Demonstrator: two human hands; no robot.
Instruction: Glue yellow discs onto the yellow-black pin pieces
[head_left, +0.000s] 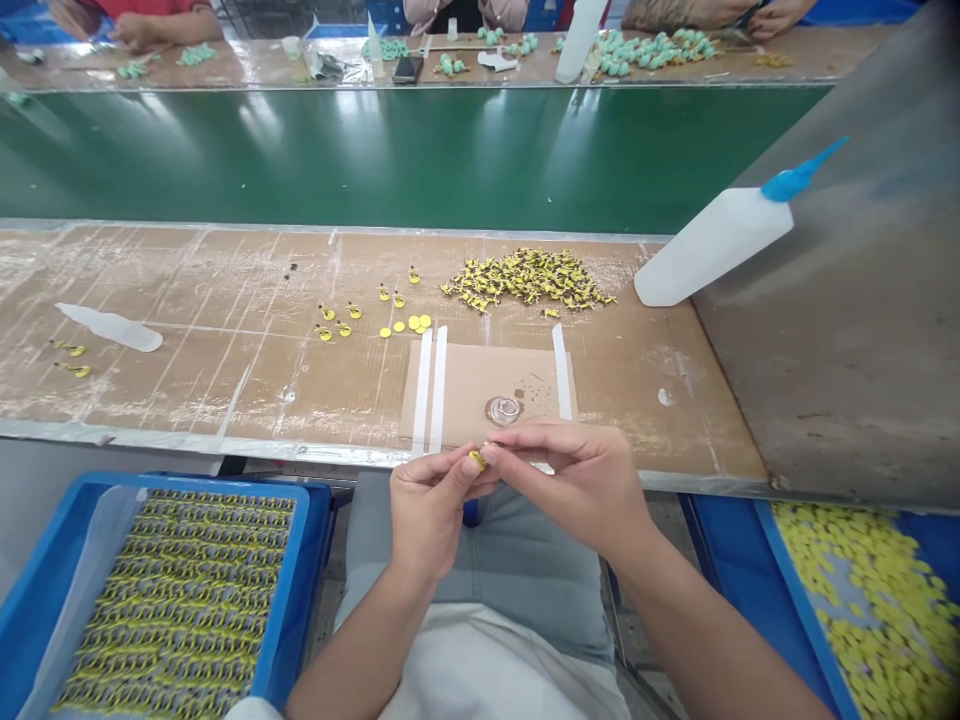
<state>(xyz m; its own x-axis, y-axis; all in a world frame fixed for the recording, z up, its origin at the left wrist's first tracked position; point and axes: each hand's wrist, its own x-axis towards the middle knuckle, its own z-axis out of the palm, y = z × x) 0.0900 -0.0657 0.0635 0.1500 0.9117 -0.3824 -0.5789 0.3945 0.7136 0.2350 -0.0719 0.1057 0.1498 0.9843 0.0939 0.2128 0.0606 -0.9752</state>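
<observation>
My left hand (439, 500) pinches a small yellow piece (477, 460) between thumb and fingers, just over the table's front edge. My right hand (566, 480) meets it there, its thumb and forefinger closed at the piece; whatever the right fingertips grip is too small to make out. Behind my hands lies a cardboard sheet (465, 385) with white tape strips and a round patch of clear glue (504, 409). Beyond the sheet are several loose yellow discs (415, 322) and a heap of small yellow-and-black figures (532, 278). Several figures on discs (343, 328) stand to the left.
A white glue bottle with a blue nozzle (716, 245) leans against the metal panel (847, 300) at right. Blue trays hold rows of finished-looking pieces (180, 590) at lower left and yellow discs (870, 600) at lower right. Across the green belt (420, 150), other people's hands work.
</observation>
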